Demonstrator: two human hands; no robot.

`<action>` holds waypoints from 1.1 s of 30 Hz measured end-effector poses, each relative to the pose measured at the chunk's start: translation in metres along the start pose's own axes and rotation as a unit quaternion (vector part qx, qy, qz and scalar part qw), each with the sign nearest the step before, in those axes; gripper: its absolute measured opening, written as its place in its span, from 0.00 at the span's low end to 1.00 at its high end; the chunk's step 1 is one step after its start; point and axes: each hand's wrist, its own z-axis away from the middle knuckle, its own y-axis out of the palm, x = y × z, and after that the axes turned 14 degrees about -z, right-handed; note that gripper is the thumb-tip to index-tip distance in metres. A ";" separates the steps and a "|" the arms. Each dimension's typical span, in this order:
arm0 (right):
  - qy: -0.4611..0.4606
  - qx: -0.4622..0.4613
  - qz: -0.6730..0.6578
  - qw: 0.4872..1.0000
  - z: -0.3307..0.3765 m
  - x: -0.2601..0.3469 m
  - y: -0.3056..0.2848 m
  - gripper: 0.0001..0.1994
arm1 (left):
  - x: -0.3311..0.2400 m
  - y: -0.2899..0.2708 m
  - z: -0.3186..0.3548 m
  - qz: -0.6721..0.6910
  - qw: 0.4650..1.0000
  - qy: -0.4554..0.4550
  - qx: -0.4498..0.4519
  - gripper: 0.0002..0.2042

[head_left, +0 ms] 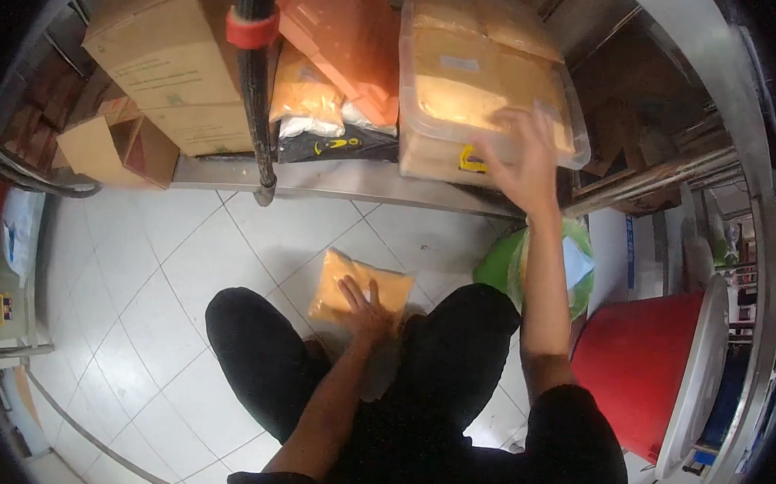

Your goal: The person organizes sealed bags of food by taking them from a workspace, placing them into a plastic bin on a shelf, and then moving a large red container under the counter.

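Between my knees, a clear plastic bag of orange-yellow contents (336, 283) lies flat, low over the tiled floor. My left hand (361, 308) rests on top of it with the fingers spread. Up on the shelf at the right, a clear plastic bin (581, 139) is filled with several similar bags (461, 99). My right hand (527, 157) is raised at the bin's near side, fingers apart, with nothing seen in it. Whether its fingertips touch the bags cannot be made out.
Left of the bin are an orange plastic lid (340, 27), another orange bag (304, 97) and cardboard boxes (163, 46). A dark post (256, 98) stands before the shelf. To my right are a green container (495, 258) and a red tub (636, 367).
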 end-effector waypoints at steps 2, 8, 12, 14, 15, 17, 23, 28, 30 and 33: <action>0.003 0.033 0.007 0.999 0.004 -0.003 0.017 0.19 | 0.021 -0.002 -0.013 -0.115 0.992 0.009 0.046 0.44; 0.000 0.001 0.053 0.999 0.014 -0.008 0.028 0.21 | 0.071 -0.069 -0.057 -0.321 0.932 0.019 0.167 0.33; 0.012 -0.003 0.082 0.997 0.017 -0.005 0.040 0.22 | 0.064 -0.112 -0.090 -0.157 0.966 0.085 0.188 0.37; 0.014 0.006 0.097 0.995 0.021 -0.021 0.033 0.23 | 0.037 -0.172 -0.091 -0.075 0.982 0.138 0.100 0.34; 0.014 0.011 0.100 0.995 0.022 -0.024 0.033 0.23 | 0.034 -0.207 -0.090 -0.052 0.981 0.162 0.096 0.33; 0.025 0.029 0.106 0.994 0.020 -0.019 0.034 0.23 | 0.036 -0.225 -0.091 0.002 0.980 0.194 0.043 0.32; 0.142 0.117 0.141 0.973 -0.003 0.001 0.024 0.22 | 0.066 -0.234 -0.068 -0.096 0.981 0.170 0.003 0.31; 0.169 0.132 0.147 0.965 -0.010 0.008 0.020 0.22 | 0.081 -0.225 -0.072 -0.050 0.974 0.200 0.094 0.30; 0.185 0.142 0.153 0.960 -0.006 0.014 0.017 0.22 | 0.082 -0.232 -0.072 -0.045 0.978 0.194 0.070 0.30; 0.170 0.144 0.144 0.964 0.000 0.028 0.015 0.22 | 0.086 -0.234 -0.075 -0.048 0.981 0.183 0.045 0.31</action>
